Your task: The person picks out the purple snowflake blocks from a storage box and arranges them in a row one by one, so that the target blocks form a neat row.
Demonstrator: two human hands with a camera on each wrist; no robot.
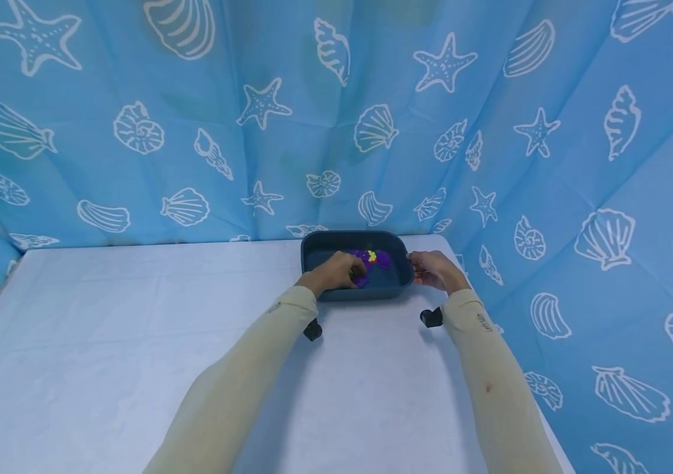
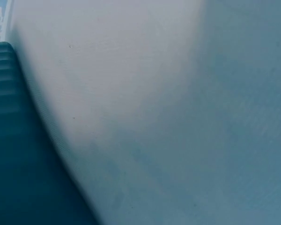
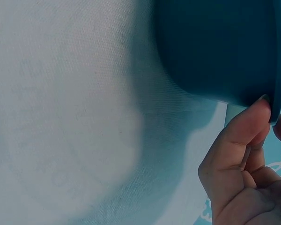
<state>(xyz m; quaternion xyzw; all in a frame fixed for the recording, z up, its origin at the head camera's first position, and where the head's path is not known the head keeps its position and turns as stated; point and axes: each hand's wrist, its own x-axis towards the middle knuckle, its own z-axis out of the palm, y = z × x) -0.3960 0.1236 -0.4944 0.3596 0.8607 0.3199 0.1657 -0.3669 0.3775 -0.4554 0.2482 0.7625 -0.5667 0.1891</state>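
Note:
A dark blue-grey rectangular tray (image 1: pixel 366 294) stands at the back of the table, with purple pieces (image 1: pixel 385 260) and a yellow piece (image 1: pixel 372 256) inside. My left hand (image 1: pixel 336 271) reaches over its near left side, fingers bent down by a purple piece; whether they grip it is hidden. At the tray's right end, my right hand (image 1: pixel 433 268) pinches the rim between thumb and fingers. The right wrist view shows this right hand (image 3: pixel 246 173) on the rim of the tray (image 3: pixel 220 51) up close. Only the outer wall of the tray (image 2: pixel 23 154) shows in the left wrist view.
A white cloth covers the table (image 1: pixel 105 342). Behind it and along its right side hangs a blue curtain (image 1: pixel 289 151) with white shells and starfish, close to the tray's far side. Small black devices (image 1: pixel 431 318) are worn at both wrists.

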